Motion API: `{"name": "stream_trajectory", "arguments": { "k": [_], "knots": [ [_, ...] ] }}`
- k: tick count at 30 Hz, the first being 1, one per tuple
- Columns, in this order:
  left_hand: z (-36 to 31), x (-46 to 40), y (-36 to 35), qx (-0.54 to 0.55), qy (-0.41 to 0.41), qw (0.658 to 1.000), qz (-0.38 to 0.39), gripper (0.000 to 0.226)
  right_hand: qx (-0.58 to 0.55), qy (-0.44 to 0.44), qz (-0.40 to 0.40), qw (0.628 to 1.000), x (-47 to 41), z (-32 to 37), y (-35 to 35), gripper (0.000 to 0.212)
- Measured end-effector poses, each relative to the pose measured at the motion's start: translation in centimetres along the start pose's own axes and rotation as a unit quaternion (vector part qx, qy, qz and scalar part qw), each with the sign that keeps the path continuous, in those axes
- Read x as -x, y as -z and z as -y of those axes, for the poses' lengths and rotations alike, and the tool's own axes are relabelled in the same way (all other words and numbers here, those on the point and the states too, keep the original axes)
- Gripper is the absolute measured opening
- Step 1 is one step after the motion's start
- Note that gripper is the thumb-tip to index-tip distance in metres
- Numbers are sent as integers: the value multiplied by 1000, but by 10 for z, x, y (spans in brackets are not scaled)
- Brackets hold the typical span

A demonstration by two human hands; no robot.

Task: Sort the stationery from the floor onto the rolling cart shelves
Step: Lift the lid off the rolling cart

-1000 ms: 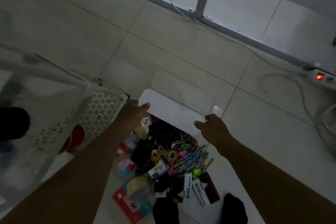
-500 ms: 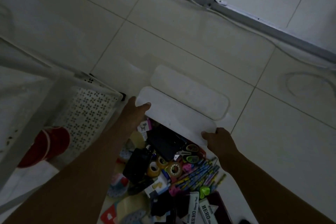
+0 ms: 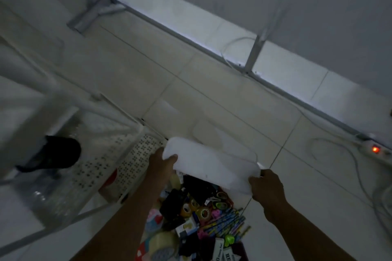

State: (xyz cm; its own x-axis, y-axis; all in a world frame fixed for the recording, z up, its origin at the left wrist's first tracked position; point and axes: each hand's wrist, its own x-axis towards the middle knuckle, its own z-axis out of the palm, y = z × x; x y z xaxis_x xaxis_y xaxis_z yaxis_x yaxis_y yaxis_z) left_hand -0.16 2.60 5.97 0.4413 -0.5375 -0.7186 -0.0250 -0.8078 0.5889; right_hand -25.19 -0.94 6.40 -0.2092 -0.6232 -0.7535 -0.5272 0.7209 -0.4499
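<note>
Item: flat white rectangular tray or lid (image 3: pixel 209 164), rounded corners, plain and unmarked, matte finish; which of the two it is cannot be told. It is hanging tilted above the floor (image 3: pixel 212 99), over the far edge of the stationery pile (image 3: pixel 199 220).

Grip: left hand (image 3: pixel 161 164) is clamping the left short end, thumb lying on top; right hand (image 3: pixel 266 188) is pinching the right short end, fingers closed around the edge.

Pile: lying on the pale tiled floor between the forearms. Tape rolls (image 3: pixel 202 213) in amber and clear, a bundle of patterned pens (image 3: pixel 226 223), a green highlighter (image 3: pixel 230 239), black cases (image 3: pixel 171 204), small white boxes with print (image 3: pixel 224 251), a large clear tape roll (image 3: pixel 162 246).

Rolling cart (image 3: pixel 101 163): white, perforated shelf wall, standing just left of the left hand; a red item (image 3: pixel 110 179) and a black item (image 3: pixel 57 154) are showing through it, blurred.

Surroundings: a power strip with glowing red switch (image 3: pixel 375 149) is sitting by the wall at right, white cables (image 3: pixel 347 150) trailing from it.
</note>
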Motion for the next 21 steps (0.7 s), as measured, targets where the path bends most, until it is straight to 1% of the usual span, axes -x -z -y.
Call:
{"name": "stream_trajectory", "arguments": {
  "k": [2, 6, 7, 9, 10, 14, 17, 21],
  "knots": [
    [-20, 36, 10, 11, 11, 1000, -26, 32, 23, 28, -9, 999, 27, 26, 27, 21],
    [-63, 118, 31, 79, 25, 994, -65, 17, 70, 76, -30, 994, 82, 83, 85, 25],
    [-75, 140, 37, 99, 33, 992, -76, 20, 76, 89, -35, 992, 98, 99, 99, 25],
    [-99, 181, 50, 135, 46, 985, -93, 40, 85, 124, -35, 988, 129, 130, 125, 25],
    [-112, 203, 57, 149, 45, 983, -97, 44, 89, 144, -31, 985, 147, 145, 138, 26],
    [-162, 282, 87, 176, 34, 975, -129, 44, 108, 237, -28, 965, 216, 203, 188, 29],
    [-193, 337, 113, 192, 33, 970, -148, 44, 137, 292, -21, 946, 267, 247, 217, 31],
    [-221, 403, 150, 207, -2, 966, -155, 43, 165, 334, -6, 928, 332, 300, 239, 27]
  ]
}}
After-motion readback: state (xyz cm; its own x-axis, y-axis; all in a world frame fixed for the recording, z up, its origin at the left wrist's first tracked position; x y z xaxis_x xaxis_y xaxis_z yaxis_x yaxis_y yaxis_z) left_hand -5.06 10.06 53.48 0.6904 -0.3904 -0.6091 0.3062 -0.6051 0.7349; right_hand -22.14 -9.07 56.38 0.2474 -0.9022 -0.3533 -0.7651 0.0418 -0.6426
